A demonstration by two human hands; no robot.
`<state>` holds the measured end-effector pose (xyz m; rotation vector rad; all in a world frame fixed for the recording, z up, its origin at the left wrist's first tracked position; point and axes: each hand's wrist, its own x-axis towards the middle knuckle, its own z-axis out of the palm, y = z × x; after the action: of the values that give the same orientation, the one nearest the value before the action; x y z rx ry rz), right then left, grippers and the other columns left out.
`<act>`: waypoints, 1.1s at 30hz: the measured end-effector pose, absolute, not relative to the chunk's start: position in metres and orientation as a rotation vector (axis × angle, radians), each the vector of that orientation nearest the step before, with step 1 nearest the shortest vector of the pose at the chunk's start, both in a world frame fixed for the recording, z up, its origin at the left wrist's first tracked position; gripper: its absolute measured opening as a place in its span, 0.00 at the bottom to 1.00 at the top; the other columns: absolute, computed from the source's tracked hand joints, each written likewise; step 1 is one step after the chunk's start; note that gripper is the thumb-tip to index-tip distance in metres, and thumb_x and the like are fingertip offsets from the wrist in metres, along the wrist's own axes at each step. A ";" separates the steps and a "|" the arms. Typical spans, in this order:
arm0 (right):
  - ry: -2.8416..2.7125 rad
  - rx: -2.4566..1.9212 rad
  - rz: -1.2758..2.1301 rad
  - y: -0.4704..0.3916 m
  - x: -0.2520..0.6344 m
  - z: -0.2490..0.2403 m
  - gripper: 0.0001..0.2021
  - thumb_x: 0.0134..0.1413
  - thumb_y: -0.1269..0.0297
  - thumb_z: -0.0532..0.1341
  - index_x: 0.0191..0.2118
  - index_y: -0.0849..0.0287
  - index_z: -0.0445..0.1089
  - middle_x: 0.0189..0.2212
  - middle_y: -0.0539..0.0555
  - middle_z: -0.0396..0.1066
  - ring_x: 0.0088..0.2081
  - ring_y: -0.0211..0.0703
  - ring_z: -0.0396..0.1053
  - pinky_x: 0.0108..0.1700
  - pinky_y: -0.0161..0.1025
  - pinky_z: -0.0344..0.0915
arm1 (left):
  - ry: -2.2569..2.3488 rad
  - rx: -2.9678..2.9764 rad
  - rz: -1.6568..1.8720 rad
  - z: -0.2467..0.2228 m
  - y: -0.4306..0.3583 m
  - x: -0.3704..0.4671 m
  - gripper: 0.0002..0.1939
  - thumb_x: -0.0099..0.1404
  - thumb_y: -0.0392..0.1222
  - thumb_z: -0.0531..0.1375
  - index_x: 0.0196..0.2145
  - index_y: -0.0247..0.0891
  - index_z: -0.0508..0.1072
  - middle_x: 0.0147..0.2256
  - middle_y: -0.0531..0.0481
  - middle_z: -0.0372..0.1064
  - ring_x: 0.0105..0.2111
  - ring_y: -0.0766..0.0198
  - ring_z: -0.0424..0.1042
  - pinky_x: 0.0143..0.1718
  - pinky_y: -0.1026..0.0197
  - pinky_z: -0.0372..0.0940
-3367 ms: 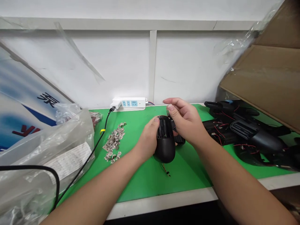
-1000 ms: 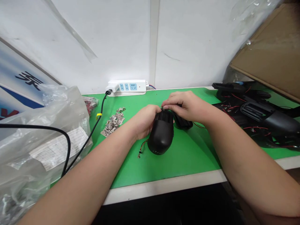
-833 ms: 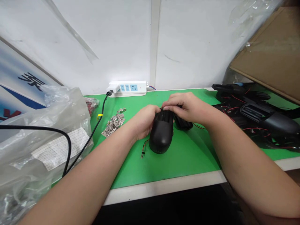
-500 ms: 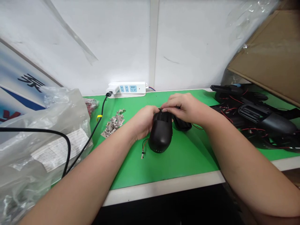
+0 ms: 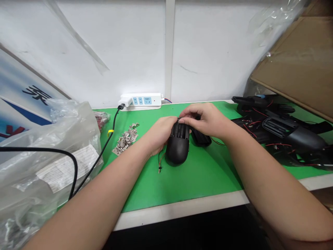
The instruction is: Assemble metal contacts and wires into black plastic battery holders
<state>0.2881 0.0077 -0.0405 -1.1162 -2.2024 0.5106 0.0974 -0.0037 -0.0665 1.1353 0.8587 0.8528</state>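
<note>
A black plastic housing (image 5: 177, 152) with a rounded near end and open slots at its far end is tilted above the green tabletop. My left hand (image 5: 163, 133) is closed around its left side, thumb at the far end. The thumb and forefinger of my right hand (image 5: 201, 119) are pinched at that same far rim; anything between them is too small to make out. A red and black wire with a small metal end (image 5: 159, 169) hangs beside the housing. A second black plastic part (image 5: 201, 139) lies under my right hand.
Small metal pieces (image 5: 126, 140) are heaped left of my hands. Behind stands a power strip (image 5: 147, 100) with a black cable (image 5: 112, 133). Clear plastic bags (image 5: 78, 139) lie at left. Several black housings with wires (image 5: 296, 133) and a cardboard box (image 5: 293, 66) are at right.
The housing has tipped so its slotted end shows more and its rounded end sits slightly higher. The right fingers stay at the far rim, a little more arched.
</note>
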 end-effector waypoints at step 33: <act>-2.045 -1.268 1.025 -0.004 0.284 -0.029 0.34 0.59 0.30 0.59 0.20 0.56 0.56 0.18 0.45 0.48 0.21 0.33 0.46 0.22 0.37 0.43 | 0.895 1.500 0.561 -0.043 0.004 0.068 0.20 0.73 0.48 0.57 0.28 0.34 0.79 0.26 0.44 0.79 0.24 0.63 0.78 0.29 0.61 0.77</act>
<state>0.2840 -0.0042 -0.0293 -1.2679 -2.0451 1.0250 0.0685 0.0036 -0.0429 1.5000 0.8955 0.5611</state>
